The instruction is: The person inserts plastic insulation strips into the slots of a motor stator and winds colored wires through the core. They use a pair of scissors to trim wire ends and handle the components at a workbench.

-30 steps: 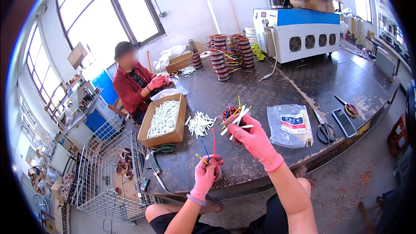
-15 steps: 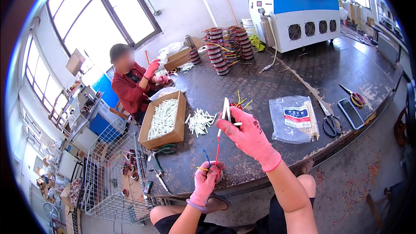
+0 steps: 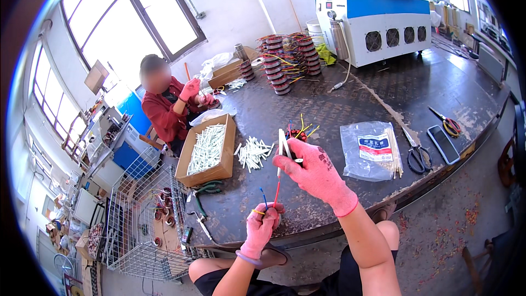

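Observation:
My left hand point(image 3: 259, 231), in a pink glove, is closed near the table's front edge around a wound part mostly hidden by the fingers. From it stick up a red wire point(image 3: 276, 193), a blue wire point(image 3: 263, 195) and a yellow wire point(image 3: 256, 212). Above and to the right, my gloved right hand point(image 3: 318, 171) pinches several white sleeves point(image 3: 281, 145) between thumb and fingers. The lower end of one sleeve meets the top of the red wire. Behind the right hand, partly hidden, lies another wound part with yellow and blue wires point(image 3: 303, 129).
A cardboard box point(image 3: 223, 171) of white sleeves stands left, beside a loose sleeve pile point(image 3: 253, 153). Green-handled pliers point(image 3: 200, 203) lie nearby. Rightward are a plastic bag point(image 3: 356, 159), scissors point(image 3: 419, 159) and a phone point(image 3: 444, 143). A co-worker point(image 3: 164, 104) sits far left; stacked coils point(image 3: 275, 71) stand behind.
The white sleeves in my right hand have tilted slightly, their tops moving left and a little down. My left hand stays nearly in place, still holding the wired part.

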`<state>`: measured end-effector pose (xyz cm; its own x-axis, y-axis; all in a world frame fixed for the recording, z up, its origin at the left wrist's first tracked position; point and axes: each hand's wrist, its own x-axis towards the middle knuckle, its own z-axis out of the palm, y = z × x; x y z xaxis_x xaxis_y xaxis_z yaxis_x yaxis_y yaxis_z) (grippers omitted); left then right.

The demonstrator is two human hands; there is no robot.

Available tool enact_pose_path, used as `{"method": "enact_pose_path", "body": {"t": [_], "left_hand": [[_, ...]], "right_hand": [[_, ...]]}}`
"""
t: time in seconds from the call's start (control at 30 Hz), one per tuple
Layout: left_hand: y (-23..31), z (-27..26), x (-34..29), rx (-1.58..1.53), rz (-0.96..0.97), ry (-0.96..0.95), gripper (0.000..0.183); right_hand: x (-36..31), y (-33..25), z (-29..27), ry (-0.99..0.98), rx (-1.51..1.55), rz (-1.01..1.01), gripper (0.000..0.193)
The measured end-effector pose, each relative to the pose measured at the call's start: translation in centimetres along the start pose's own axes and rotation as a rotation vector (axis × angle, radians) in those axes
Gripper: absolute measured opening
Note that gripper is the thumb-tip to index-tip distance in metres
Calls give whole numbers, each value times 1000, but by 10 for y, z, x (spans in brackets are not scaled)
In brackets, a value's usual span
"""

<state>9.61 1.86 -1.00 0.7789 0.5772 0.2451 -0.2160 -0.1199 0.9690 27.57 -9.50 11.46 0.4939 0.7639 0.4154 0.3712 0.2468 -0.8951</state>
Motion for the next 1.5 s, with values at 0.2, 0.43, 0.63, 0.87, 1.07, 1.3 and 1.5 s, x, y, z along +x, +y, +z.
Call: {"method": "enact_pose_path", "body": {"t": [0.2, 0.43, 0.63, 0.87, 1.07, 1.3, 1.5], "left_hand": [[-3, 1, 2, -12, -14, 71, 19], [-24, -1, 5, -27, 169, 215, 16], [-5, -9, 5, 234, 229, 286, 23], [27, -21, 12, -156, 149, 179, 39], [47, -27, 27, 239, 91, 61, 17], [45, -21, 23, 108, 104, 137, 18], [42, -20, 26, 194, 138, 147, 18]], "right_hand": [[-2, 17, 11, -80, -20, -8, 15], [-21, 33, 43, -246, -134, -149, 17], [-24, 30, 40, -266, -132, 17, 16], [-41, 66, 68, -267, -191, -29, 22], [-58, 92, 77, -309, -160, 120, 22], [-47, 101, 45, -405, 109, 459, 28], [-53, 99, 54, -343, 77, 336, 25]]}}
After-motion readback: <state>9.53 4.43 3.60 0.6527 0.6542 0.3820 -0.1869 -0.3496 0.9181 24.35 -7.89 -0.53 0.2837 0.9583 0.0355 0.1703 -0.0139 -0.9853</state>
